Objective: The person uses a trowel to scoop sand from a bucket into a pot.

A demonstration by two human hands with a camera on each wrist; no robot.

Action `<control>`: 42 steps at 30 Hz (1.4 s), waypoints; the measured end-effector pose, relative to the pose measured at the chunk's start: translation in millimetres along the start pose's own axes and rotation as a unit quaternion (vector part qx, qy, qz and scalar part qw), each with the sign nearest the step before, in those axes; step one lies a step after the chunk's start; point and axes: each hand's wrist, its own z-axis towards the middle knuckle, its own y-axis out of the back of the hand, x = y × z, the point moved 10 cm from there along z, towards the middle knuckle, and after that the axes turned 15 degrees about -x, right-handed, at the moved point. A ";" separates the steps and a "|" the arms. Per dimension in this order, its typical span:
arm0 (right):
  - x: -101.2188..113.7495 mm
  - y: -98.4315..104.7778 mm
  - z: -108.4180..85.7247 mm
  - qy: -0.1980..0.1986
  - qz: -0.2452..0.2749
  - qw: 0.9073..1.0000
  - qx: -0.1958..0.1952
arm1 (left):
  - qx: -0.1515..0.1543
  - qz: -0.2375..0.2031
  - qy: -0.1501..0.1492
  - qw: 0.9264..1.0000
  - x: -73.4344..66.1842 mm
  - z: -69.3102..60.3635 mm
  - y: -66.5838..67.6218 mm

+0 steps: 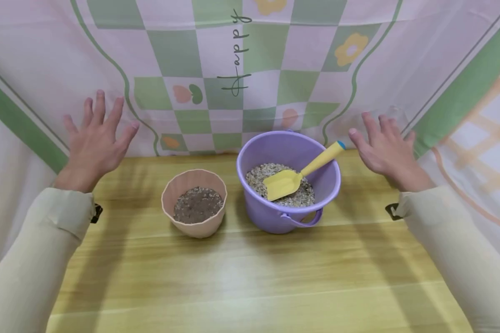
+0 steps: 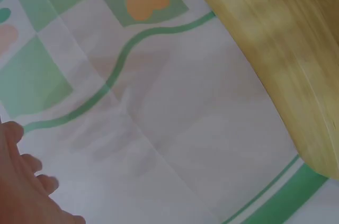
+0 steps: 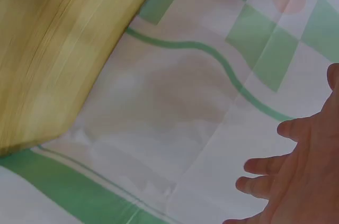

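Both hands are raised above the table, fingers spread, holding nothing. The left hand [image 1: 96,145] is to the left of a pink ribbed bowl [image 1: 200,227] with dark grainy material [image 1: 197,205] inside. To the right of a purple bucket [image 1: 262,217] is the right hand [image 1: 388,150]. Pale mixed grains [image 1: 260,175] lie in the bucket, and a yellow scoop [image 1: 282,185] rests on them, its blue-tipped handle leaning over the right rim. In the left wrist view the left hand [image 2: 29,187] shows at the lower left; the right hand [image 3: 299,171] shows at the right in its own wrist view.
The wooden table [image 1: 233,286] carries the bowl and bucket side by side, with a gap between them. Behind it hangs a green-and-white checked cloth [image 1: 260,51] with printed flowers and lettering. Another patterned cloth [image 1: 483,134] is at the right.
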 end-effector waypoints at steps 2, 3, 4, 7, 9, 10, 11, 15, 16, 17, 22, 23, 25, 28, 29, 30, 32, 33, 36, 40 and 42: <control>4.2 -1.1 -0.9 0.001 0.007 1.000 0.003 | 0.002 -0.006 -0.005 1.000 -4.1 -0.1 -0.9; 6.3 -1.6 -1.3 0.004 0.010 1.000 0.004 | 0.003 -0.006 -0.008 1.000 -5.9 -0.4 -1.4; 8.5 -2.0 -1.7 0.006 0.013 1.000 0.005 | 0.004 -0.007 -0.010 1.000 -7.3 -0.8 -2.0; 13.6 -2.7 -3.4 0.013 0.022 1.000 0.006 | 0.004 -0.016 -0.012 1.000 -10.9 -1.7 -3.0; 16.3 -3.1 -4.3 0.014 0.030 0.999 0.008 | 0.007 -0.022 -0.013 1.000 -13.7 -1.9 -4.5; 17.4 -3.3 -4.9 0.013 0.036 0.999 0.011 | 0.011 -0.027 -0.014 0.999 -15.1 -2.3 -6.0; 18.6 -3.7 -5.3 0.011 0.042 0.999 0.014 | 0.016 -0.030 -0.014 0.999 -16.5 -2.6 -8.0; 24.3 -6.3 -7.0 0.003 0.066 0.997 0.033 | 0.039 -0.046 -0.021 0.998 -24.8 -4.8 -16.7; 25.6 -7.0 -7.9 0.000 0.071 0.997 0.039 | 0.043 -0.051 -0.023 0.997 -27.0 -5.5 -18.8; 27.7 -7.2 -8.8 -0.001 0.074 0.996 0.043 | 0.046 -0.055 -0.026 0.997 -29.9 -5.8 -20.2; 37.6 -2.2 -15.0 -0.003 0.092 0.995 0.037 | 0.055 -0.070 -0.042 0.995 -42.9 -8.3 -26.0; 39.7 -0.6 -16.0 -0.002 0.096 0.995 0.033 | 0.058 -0.072 -0.045 0.995 -45.1 -8.8 -27.1; 43.3 1.9 -18.0 0.000 0.105 0.994 0.025 | 0.062 -0.078 -0.052 0.994 -49.0 -9.3 -29.8; 48.8 5.0 -20.2 0.002 0.114 0.993 0.016 | 0.065 -0.089 -0.058 0.992 -54.4 -10.0 -32.9; 50.7 6.1 -20.3 0.005 0.114 0.993 0.011 | 0.066 -0.094 -0.060 0.992 -56.1 -10.2 -33.6; 52.7 7.2 -20.8 0.007 0.115 0.993 0.007 | 0.065 -0.097 -0.061 0.991 -57.9 -10.4 -34.1; 56.4 9.1 -21.5 0.011 0.116 0.993 -0.001 | 0.066 -0.104 -0.064 0.990 -61.4 -11.4 -35.2; 58.2 9.6 -21.9 0.013 0.117 0.993 -0.004 | 0.066 -0.107 -0.066 0.990 -63.4 -11.8 -35.7; 62.6 11.2 -23.6 0.018 0.121 0.992 -0.012 | 0.068 -0.114 -0.071 0.989 -69.5 -13.2 -36.9; 67.8 12.9 -25.3 0.027 0.115 0.993 -0.025 | 0.074 -0.116 -0.077 0.987 -78.7 -14.3 -38.7; 70.4 13.4 -25.8 0.034 0.112 0.993 -0.029 | 0.079 -0.115 -0.079 0.987 -83.4 -14.7 -40.0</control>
